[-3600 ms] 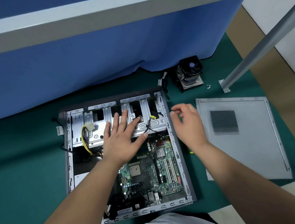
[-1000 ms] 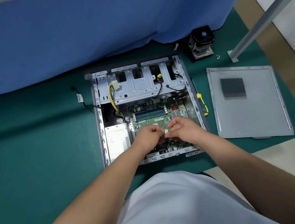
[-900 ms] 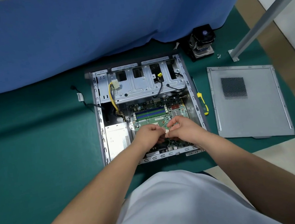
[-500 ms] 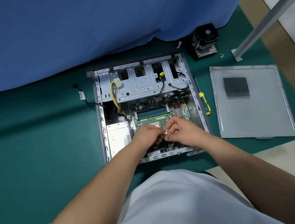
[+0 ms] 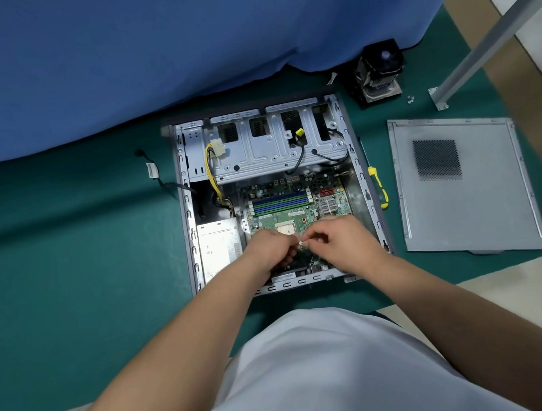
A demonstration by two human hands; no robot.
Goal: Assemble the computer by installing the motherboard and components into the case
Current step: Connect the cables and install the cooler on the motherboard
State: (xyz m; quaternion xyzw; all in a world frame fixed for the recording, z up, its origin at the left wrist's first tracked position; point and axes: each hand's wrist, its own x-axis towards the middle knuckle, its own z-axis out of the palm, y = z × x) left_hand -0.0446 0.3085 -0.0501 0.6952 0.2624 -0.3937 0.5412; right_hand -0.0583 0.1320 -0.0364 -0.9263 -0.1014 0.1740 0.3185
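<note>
While the open case lies flat on the green mat in front of me, I hold both hands together over the near part of the motherboard seated inside it. My left hand and my right hand have their fingers curled, and between their fingertips I pinch a small white connector; it is too small to say more about it. Just beyond my hands I see the pale square of the processor socket, and farther still the blue and green memory slots. To the left of the board, inside the case, sits the grey power supply, with yellow wires running up to a white plug at the metal drive cage that fills the far end. Black cables hang from that cage, one with a yellow tip. Just right of the case lies a screwdriver with a yellow and black handle, and beyond it to the right the removed side panel lies flat. The cooler fan stands at the far right, near the blue cloth.
</note>
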